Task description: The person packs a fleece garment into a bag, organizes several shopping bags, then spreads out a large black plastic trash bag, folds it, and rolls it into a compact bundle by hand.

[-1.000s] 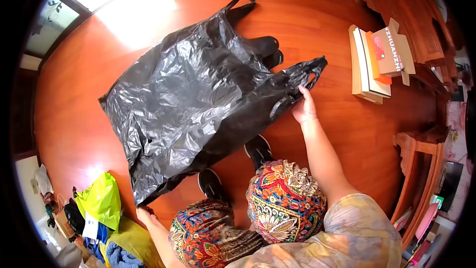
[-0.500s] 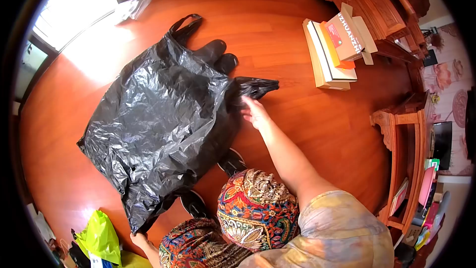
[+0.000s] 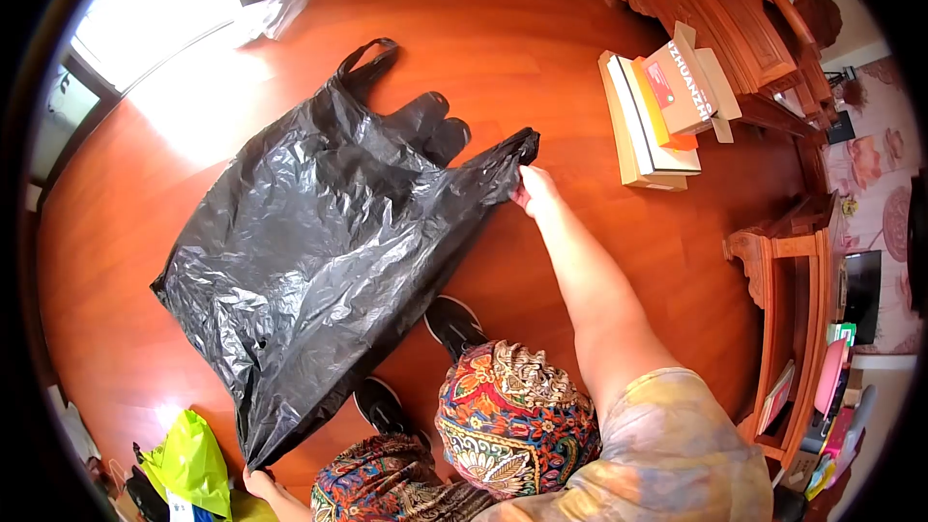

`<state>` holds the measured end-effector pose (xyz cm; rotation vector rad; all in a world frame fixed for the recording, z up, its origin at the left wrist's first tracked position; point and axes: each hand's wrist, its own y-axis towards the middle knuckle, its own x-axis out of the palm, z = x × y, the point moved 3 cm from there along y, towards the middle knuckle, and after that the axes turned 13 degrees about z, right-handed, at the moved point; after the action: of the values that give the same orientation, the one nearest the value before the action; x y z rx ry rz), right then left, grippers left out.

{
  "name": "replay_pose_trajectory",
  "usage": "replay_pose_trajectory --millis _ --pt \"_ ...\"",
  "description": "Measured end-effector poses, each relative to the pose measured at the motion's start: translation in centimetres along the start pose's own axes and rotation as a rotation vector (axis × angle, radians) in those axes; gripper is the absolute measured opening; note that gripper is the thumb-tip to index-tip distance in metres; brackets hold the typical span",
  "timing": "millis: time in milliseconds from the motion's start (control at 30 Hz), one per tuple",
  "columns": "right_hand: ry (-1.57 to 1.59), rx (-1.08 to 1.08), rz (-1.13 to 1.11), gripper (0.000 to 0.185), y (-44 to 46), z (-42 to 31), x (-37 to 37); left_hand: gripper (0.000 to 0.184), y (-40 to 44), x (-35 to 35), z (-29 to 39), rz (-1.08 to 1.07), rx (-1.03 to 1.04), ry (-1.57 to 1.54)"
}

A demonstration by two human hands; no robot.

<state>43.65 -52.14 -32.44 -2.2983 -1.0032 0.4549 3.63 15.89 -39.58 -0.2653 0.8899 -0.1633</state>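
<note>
A big black plastic bag [image 3: 300,222] lies spread over the wooden floor, creased and shiny, with one loop handle [image 3: 370,60] at its far end. My right hand [image 3: 534,191] grips the bag by its gathered handle on the right side, pulling that edge taut. Down at the lower left, my left hand [image 3: 259,481] pinches the bag's near corner. Two dark rounded shapes [image 3: 430,126] stick out between the handles; I cannot tell whether they belong to the bag.
A stack of flat boxes [image 3: 648,150] with an open carton [image 3: 681,87] on top stands at the right beside carved wooden furniture [image 3: 720,10]. A lime-green bag [image 3: 188,464] sits at lower left. Clear plastic [image 3: 275,14] lies by the bright doorway. My shoes [image 3: 454,327] are near the bag's edge.
My right hand has closed on the right handle and drawn it outward and up, stretching the bag's near edge straight. My left hand stays at the corner, shifted slightly left.
</note>
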Motion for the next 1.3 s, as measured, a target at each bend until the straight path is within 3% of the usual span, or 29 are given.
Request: replay_pose_trajectory --millis 167,200,267,333,400,467,533,567,600,733,1000,1067,1133,1200,1267,1300 --pt "-0.034 0.017 -0.002 0.017 1.3 -2.9 2.7 0.033 -0.6 0.3 -0.4 0.048 0.117 0.165" --pt "0.002 0.024 -0.021 0.017 1.6 -3.4 3.5 0.033 2.6 1.1 -3.3 0.033 0.268 0.202" --pt "0.092 -0.070 -0.047 0.019 1.7 -5.1 5.0 0.034 -1.5 1.2 -0.3 -0.012 0.506 0.261" --pt "0.336 -0.198 -0.111 0.021 2.9 -6.9 5.6 0.041 -1.4 3.6 -1.6 -0.253 0.383 -0.025" --pt "0.663 -0.156 -0.074 0.022 4.0 -8.0 5.1 0.043 -7.0 4.7 2.8 -0.417 0.393 -0.134" --pt "0.540 0.101 -0.062 0.022 1.4 -8.4 4.4 0.040 -10.9 4.7 6.2 -0.471 0.413 -0.070" --pt "0.005 -0.150 0.099 0.019 -1.5 -8.0 3.3 0.036 -13.2 4.8 8.1 -0.526 0.413 -0.161" --pt "-0.116 -0.197 0.077 0.024 -2.7 -7.6 2.9 0.037 -15.3 4.0 9.9 -0.568 0.295 -0.190" --pt "-0.234 -0.250 0.057 0.029 -4.0 -7.2 2.6 0.037 -16.7 3.6 11.2 -0.632 0.311 -0.184" --pt "-0.280 -0.092 -0.216 0.030 -10.9 -5.4 2.6 0.039 -18.5 3.5 13.2 -0.923 0.436 -0.241" --pt "-0.169 -0.550 -0.793 0.021 -36.5 -11.2 0.3 0.039 -24.5 -1.1 22.7 -1.404 0.747 0.104" --pt "-0.276 -0.584 -0.970 0.021 -41.8 -9.3 -1.3 0.035 -25.9 -1.5 23.9 -1.398 0.907 0.205" --pt "-0.471 -0.516 -1.038 0.024 -43.7 -5.4 -2.8 0.034 -27.4 -2.3 24.3 -1.328 0.925 0.288" --pt "-0.575 -0.228 -1.104 0.032 -42.4 -0.1 -3.7 0.034 -28.6 -2.1 23.2 -1.257 0.923 0.371" --pt "-0.522 0.161 -1.007 0.045 -40.1 5.4 -4.0 0.035 -29.5 1.1 21.5 -1.088 0.972 0.243" --pt "-0.473 0.251 -0.911 0.051 -40.0 7.4 -4.0 0.034 -30.6 2.1 20.3 -1.064 0.987 0.173"
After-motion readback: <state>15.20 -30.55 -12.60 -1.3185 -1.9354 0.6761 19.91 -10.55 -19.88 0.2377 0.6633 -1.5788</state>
